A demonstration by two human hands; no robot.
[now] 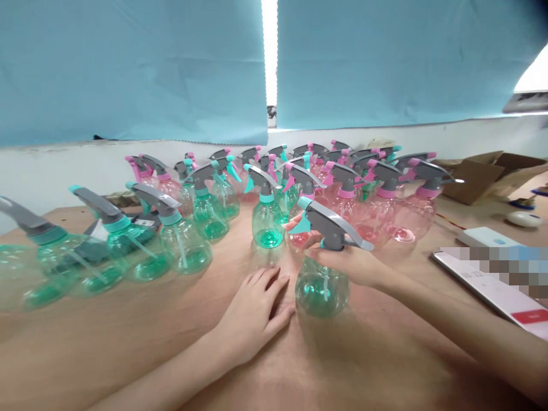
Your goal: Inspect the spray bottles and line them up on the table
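Note:
My right hand (338, 260) is wrapped round the neck of a clear green spray bottle (323, 294) with a grey and turquoise trigger head. The bottle stands upright on or just over the wooden table, and some of the fingers are hidden behind it. Palm down on the tabletop, my left hand (257, 311) rests with its fingers stretched out, just left of that bottle and holding nothing. Straight behind it stands another green spray bottle (268, 222). A line of green spray bottles (186, 248) runs off to the left.
Pink spray bottles (413, 211) crowd the back right. Further right are an open cardboard box (475, 177), a white mouse (524, 219), a white device (488, 237) and a phone (475, 285). Blue curtains (171, 68) hang above the wooden table (171, 348).

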